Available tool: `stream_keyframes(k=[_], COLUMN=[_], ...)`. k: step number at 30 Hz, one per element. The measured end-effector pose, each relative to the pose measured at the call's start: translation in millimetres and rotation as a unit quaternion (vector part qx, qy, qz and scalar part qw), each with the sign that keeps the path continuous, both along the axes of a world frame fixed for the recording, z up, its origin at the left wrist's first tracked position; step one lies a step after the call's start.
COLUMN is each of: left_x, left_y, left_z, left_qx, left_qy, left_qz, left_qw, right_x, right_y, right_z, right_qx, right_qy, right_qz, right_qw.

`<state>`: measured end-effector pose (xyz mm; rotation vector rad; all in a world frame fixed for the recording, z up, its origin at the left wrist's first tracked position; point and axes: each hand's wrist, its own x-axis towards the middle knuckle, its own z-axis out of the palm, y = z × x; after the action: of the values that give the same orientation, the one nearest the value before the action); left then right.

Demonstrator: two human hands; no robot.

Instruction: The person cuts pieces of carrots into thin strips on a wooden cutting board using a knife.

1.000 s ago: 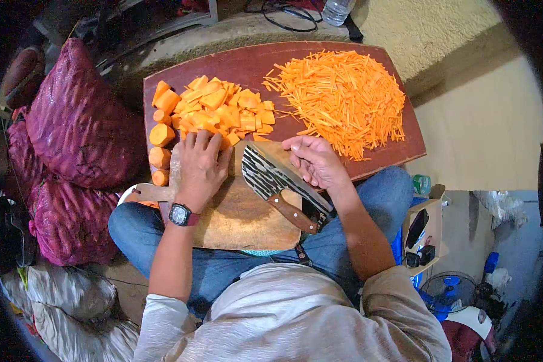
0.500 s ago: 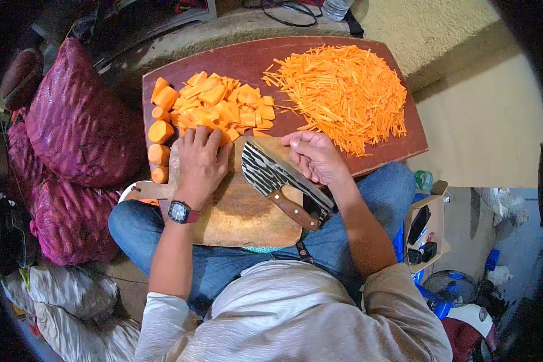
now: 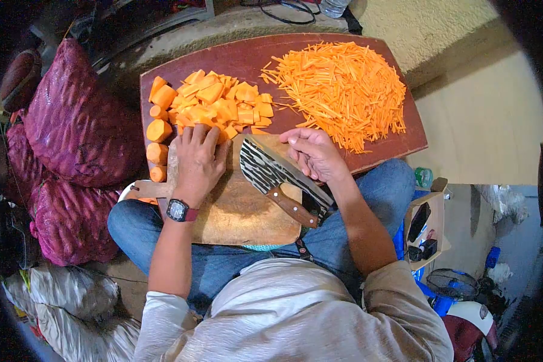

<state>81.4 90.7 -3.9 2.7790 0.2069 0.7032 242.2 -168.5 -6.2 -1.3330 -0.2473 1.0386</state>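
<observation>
My left hand [image 3: 199,158] rests palm down at the upper left of the wooden cutting board [image 3: 241,220], fingertips against the near edge of the sliced carrot pile [image 3: 211,99]. Its fingers are slightly spread, and what lies beneath the palm is hidden. On the board's right side lies a cleaver [image 3: 268,169] with a black-and-white striped blade and brown handle, untouched. My right hand [image 3: 317,154] is just above and right of the blade, its fingers curled and thumb near the index finger; whether it pinches anything is too small to tell. Beyond it is a heap of carrot strips [image 3: 344,90].
A dark red board [image 3: 247,54] carries the carrots, with thick carrot chunks [image 3: 158,130] along its left edge. Purple mesh sacks [image 3: 81,133] stand at the left. At the right are an open box [image 3: 431,232] and a fan [image 3: 452,283].
Everything in view has shifted very slightly upward. Both hands and the cleaver keep nearly the same places and poses.
</observation>
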Motion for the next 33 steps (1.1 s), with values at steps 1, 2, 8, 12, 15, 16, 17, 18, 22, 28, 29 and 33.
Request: stream_keyframes(k=[1, 2, 8, 12, 15, 16, 17, 18, 22, 28, 29, 33], left_x=[-0.1, -0.4, 0.0, -0.2, 0.1, 0.2, 0.6, 0.7, 0.3, 0.6, 0.7, 4.4], left_y=[-0.1, -0.1, -0.2, -0.7, -0.2, -0.5, -0.4, -0.1, 3.9, 17.4, 22.4, 34.4], left_z=[0.8, 1.7, 2.4, 5.2, 3.6, 3.5, 2.6, 1.5, -2.4, 5.5, 4.7, 3.7], left_qx=[0.007, 0.015, 0.007, 0.000, -0.001, -0.001, 0.002, 0.004, -0.015, -0.032, -0.035, -0.028], left_qy=[0.011, 0.022, 0.001, 0.011, 0.000, -0.003, -0.008, -0.008, -0.026, -0.103, -0.096, -0.074], left_qz=[0.006, 0.013, 0.004, 0.003, 0.004, 0.003, 0.006, 0.008, 0.003, 0.029, 0.045, 0.079], left_qw=[1.000, 1.000, 1.000, 1.000, 1.000, 1.000, 1.000, 1.000, 1.000, 0.994, 0.994, 0.994], right_x=[0.0, -0.2, -0.4, -0.4, 0.5, 0.8, 1.4, 1.5, 2.0, 1.0, 0.7, -1.5], right_y=[0.1, 0.3, 0.3, -0.9, -0.8, -1.0, -1.0, -1.2, -2.1, -0.5, -0.3, 1.2], right_z=[0.6, 0.8, -0.6, -3.8, -5.7, -5.9, -5.3, -5.1, -7.9, -6.5, -5.6, -4.5], right_qx=[0.005, 0.011, 0.008, 0.009, 0.012, 0.010, 0.014, 0.016, 0.016, 0.011, 0.002, -0.002], right_qy=[0.004, 0.008, 0.012, 0.008, 0.015, 0.020, 0.025, 0.025, 0.024, 0.010, 0.001, -0.002], right_qz=[0.000, 0.000, -0.008, -0.012, -0.012, -0.016, -0.014, -0.013, -0.017, -0.012, -0.006, -0.012], right_qw=[1.000, 1.000, 1.000, 1.000, 1.000, 1.000, 0.999, 0.999, 0.999, 1.000, 1.000, 1.000])
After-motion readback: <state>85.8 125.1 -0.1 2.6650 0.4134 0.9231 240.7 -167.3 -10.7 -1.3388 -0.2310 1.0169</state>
